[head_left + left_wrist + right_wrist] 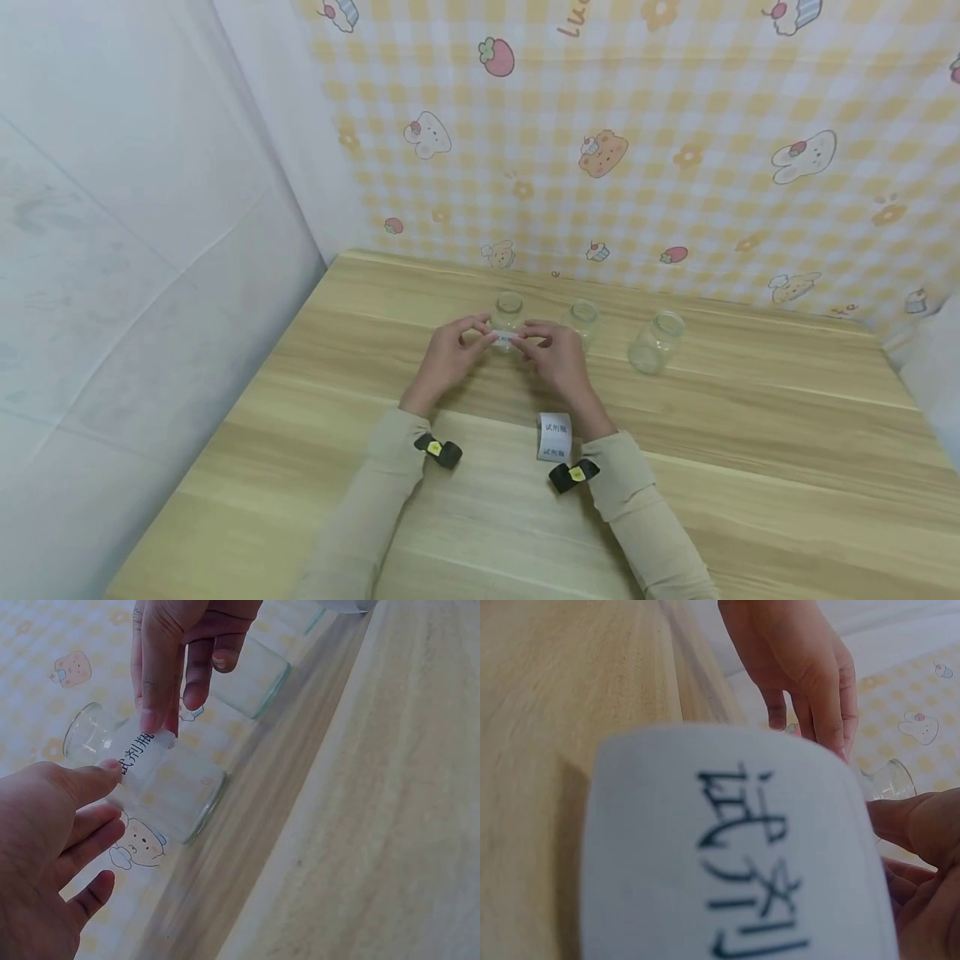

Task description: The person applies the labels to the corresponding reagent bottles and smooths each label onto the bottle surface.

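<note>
Both hands meet at the leftmost glass jar [509, 303], one at each side of it. Between them, a small white label [505, 337] with black handwritten characters lies across the jar's front. My left hand [448, 357] pinches the label's left end, its thumb [101, 780] on the edge in the left wrist view. At the opposite end, my right hand [557, 357] pinches the label, fingertips close against the glass. A strip of the same white labels [555, 437] rests on the table near the right wrist, and it looms large in the right wrist view.
Two more open glass jars stand to the right, a middle one [583, 314] partly behind the right hand and another [656, 343] farther off. The wooden table [750, 408] meets a yellow checked cloth [555, 208] behind and a white wall [150, 250] at left.
</note>
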Action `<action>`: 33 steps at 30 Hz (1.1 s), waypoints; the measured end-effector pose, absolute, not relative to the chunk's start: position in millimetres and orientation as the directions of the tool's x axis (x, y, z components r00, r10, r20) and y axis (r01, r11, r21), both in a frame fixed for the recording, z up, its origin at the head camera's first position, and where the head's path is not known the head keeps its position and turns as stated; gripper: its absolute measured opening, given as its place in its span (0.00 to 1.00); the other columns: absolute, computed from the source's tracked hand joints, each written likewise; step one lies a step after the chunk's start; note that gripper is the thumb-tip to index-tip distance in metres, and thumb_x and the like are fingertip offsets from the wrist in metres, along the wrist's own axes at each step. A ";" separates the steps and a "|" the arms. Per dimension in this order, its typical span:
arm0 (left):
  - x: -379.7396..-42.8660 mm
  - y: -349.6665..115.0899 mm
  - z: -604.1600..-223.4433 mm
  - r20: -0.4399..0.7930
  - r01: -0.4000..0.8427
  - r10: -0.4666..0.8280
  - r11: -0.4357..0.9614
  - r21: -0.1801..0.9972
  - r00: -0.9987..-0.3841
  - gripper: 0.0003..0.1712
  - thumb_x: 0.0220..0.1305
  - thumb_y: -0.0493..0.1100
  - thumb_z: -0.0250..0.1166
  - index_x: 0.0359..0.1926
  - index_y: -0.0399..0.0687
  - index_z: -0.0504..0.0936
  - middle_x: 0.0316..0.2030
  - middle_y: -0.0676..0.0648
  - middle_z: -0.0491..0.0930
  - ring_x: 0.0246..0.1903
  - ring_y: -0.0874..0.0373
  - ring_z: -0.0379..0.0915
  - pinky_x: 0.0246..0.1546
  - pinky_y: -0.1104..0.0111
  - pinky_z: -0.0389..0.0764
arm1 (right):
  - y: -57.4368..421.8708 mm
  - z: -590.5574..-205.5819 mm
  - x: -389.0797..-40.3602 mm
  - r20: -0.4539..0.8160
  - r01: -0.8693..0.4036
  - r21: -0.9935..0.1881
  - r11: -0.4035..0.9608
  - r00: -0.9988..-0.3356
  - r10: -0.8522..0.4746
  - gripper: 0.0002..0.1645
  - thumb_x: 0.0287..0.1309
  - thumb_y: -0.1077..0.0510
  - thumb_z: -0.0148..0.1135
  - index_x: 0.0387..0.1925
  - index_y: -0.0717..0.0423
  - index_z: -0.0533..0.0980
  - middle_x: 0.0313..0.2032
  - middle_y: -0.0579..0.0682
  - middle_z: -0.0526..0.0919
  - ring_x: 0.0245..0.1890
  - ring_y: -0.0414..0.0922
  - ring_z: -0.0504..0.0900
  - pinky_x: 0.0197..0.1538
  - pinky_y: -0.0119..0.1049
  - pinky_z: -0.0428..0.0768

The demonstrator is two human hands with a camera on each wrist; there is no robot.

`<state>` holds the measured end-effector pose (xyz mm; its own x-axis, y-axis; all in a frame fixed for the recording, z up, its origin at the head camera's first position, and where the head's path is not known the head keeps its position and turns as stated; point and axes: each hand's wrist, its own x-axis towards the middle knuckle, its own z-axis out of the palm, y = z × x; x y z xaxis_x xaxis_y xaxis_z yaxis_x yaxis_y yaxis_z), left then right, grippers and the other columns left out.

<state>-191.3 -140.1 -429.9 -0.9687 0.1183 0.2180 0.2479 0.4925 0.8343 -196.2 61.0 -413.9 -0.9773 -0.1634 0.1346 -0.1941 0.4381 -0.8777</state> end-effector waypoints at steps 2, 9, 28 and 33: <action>-191.2 -139.6 -429.6 0.216 0.244 0.116 0.491 0.836 -0.970 0.07 0.72 0.46 0.67 0.39 0.47 0.84 0.63 0.45 0.80 0.55 0.48 0.79 0.39 0.64 0.77 | 60.8 -414.1 -196.4 0.140 -0.199 -0.873 0.445 -0.977 -0.163 0.09 0.65 0.60 0.72 0.40 0.64 0.88 0.59 0.61 0.83 0.28 0.52 0.89 0.24 0.30 0.82; -189.8 -137.5 -427.4 0.212 0.234 0.103 0.497 0.836 -0.972 0.07 0.72 0.45 0.68 0.39 0.46 0.84 0.63 0.45 0.81 0.66 0.46 0.73 0.48 0.57 0.79 | 60.8 -412.2 -196.4 0.121 -0.177 -0.872 0.455 -0.981 -0.149 0.09 0.65 0.59 0.72 0.39 0.63 0.88 0.59 0.60 0.83 0.28 0.52 0.89 0.25 0.29 0.81; -186.5 -133.6 -427.0 0.220 0.233 0.086 0.513 0.826 -0.972 0.07 0.72 0.44 0.68 0.39 0.46 0.84 0.62 0.43 0.81 0.68 0.43 0.70 0.72 0.50 0.65 | 60.3 -412.4 -194.4 0.123 -0.175 -0.867 0.467 -0.983 -0.139 0.10 0.64 0.58 0.72 0.39 0.63 0.88 0.59 0.61 0.83 0.26 0.51 0.88 0.25 0.28 0.78; -187.1 -132.7 -426.4 0.224 0.231 0.078 0.523 0.820 -0.971 0.07 0.72 0.45 0.68 0.39 0.46 0.85 0.62 0.44 0.82 0.68 0.43 0.71 0.71 0.51 0.66 | 60.1 -411.9 -194.3 0.122 -0.171 -0.872 0.459 -0.983 -0.135 0.09 0.65 0.59 0.72 0.39 0.63 0.87 0.60 0.61 0.83 0.27 0.53 0.88 0.26 0.27 0.77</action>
